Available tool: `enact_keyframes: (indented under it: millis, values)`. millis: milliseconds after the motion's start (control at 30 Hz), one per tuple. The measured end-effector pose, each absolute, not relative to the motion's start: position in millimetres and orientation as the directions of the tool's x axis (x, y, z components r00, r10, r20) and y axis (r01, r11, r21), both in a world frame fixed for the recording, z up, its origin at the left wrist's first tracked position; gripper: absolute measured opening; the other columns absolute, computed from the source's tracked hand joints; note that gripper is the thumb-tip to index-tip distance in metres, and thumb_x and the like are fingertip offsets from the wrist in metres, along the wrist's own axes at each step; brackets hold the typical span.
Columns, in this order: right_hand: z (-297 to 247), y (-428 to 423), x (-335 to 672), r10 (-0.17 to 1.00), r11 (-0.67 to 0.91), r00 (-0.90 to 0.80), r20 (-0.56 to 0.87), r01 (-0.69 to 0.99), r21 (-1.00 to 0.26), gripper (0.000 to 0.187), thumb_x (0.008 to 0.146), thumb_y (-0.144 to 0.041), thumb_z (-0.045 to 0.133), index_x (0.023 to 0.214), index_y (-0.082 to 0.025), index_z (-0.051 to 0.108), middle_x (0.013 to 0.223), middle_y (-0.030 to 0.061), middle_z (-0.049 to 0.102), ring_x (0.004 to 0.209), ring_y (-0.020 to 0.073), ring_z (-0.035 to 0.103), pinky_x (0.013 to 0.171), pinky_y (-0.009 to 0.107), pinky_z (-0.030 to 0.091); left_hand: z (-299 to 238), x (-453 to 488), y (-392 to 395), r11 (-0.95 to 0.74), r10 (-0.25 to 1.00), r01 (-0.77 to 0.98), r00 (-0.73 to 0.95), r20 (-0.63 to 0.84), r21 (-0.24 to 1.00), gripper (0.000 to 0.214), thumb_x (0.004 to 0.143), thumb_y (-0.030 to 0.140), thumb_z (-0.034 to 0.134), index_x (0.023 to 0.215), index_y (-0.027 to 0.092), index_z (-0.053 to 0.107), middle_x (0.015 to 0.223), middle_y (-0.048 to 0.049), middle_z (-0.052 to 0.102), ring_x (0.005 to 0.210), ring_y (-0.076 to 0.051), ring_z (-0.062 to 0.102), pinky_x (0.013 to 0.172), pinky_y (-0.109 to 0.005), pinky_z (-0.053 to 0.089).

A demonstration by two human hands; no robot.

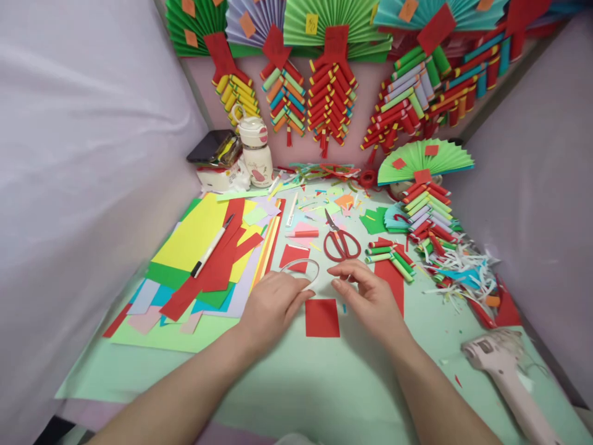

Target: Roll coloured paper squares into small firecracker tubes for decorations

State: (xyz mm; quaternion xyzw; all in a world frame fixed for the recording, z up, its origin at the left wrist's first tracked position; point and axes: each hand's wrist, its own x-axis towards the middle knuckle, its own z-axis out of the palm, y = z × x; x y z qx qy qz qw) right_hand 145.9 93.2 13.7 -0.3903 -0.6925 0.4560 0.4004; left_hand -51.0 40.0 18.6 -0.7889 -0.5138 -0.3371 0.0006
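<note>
My left hand (pixel 273 303) is closed, with thumb and fingers pinching a thin pale strip (pixel 317 269) that bows up in a loop. To the right, my right hand (pixel 365 296) hovers with its thumb and index finger slightly apart and nothing visible between them. On the table between and below the hands lies a red paper square (pixel 322 318). Another red paper square (pixel 295 258) is partly behind the strip. Scissors with red handles (pixel 341 243) rest just beyond my right hand, which partly covers a red paper sheet (pixel 390 281).
Stacked coloured paper (pixel 178 247) with a marker (pixel 212 245) lies left. Rolled paper tubes (pixel 391 256), a green paper fan (pixel 426 162) and shredded paper (pixel 463 272) are right. A glue gun (pixel 504 364) sits front right. A white bottle (pixel 256 154) stands behind.
</note>
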Motion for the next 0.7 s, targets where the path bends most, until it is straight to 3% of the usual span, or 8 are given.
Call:
enact_keyframes:
  millis: [433,500,600,700]
  values:
    - [23.2,86.2,139.5,0.916,0.197,-0.392,0.078,0.271,-0.942,0.011,0.084,-0.027,0.054,0.076,-0.020,0.059,0.077,-0.0004,0.056,0.076,0.0140,0.051,0.072,0.027,0.039,17.9,-45.5,38.7,-0.477,0.793,0.862,0.336,0.507,0.174,0.018,0.093,0.028,0.044,0.090,0.017,0.059,0.069,-0.0024,0.064,0.068,-0.016,0.059,0.065,-0.029,0.041]
    - [25.9,85.0,139.9,0.922,0.175,-0.384,0.050,0.298,-0.938,0.012,0.084,-0.027,0.053,0.075,-0.020,0.057,0.077,-0.0005,0.056,0.076,0.0141,0.051,0.071,0.027,0.039,30.6,-44.5,38.3,-0.431,0.853,0.888,0.341,0.396,0.161,0.024,0.093,0.033,0.042,0.098,0.016,0.058,0.077,-0.0052,0.067,0.075,-0.019,0.062,0.068,-0.030,0.042]
    - [30.1,80.9,142.9,0.934,0.136,-0.358,0.009,0.332,-0.933,0.013,0.083,-0.029,0.052,0.074,-0.021,0.057,0.076,-0.0005,0.057,0.074,0.0147,0.051,0.068,0.027,0.039,60.8,-42.2,39.2,-0.296,0.954,0.940,0.280,0.111,0.168,0.032,0.094,0.037,0.037,0.110,0.015,0.054,0.088,-0.0085,0.067,0.079,-0.021,0.062,0.065,-0.030,0.042]
    - [29.4,73.0,147.4,0.939,0.065,-0.335,-0.071,0.377,-0.924,0.015,0.082,-0.031,0.052,0.072,-0.021,0.057,0.072,-0.0005,0.058,0.070,0.0151,0.051,0.063,0.026,0.038,84.2,-40.7,45.4,-0.240,0.952,0.945,0.274,-0.136,0.221,0.032,0.095,0.034,0.032,0.088,0.017,0.060,0.081,-0.0062,0.064,0.071,-0.019,0.060,0.059,-0.027,0.038]
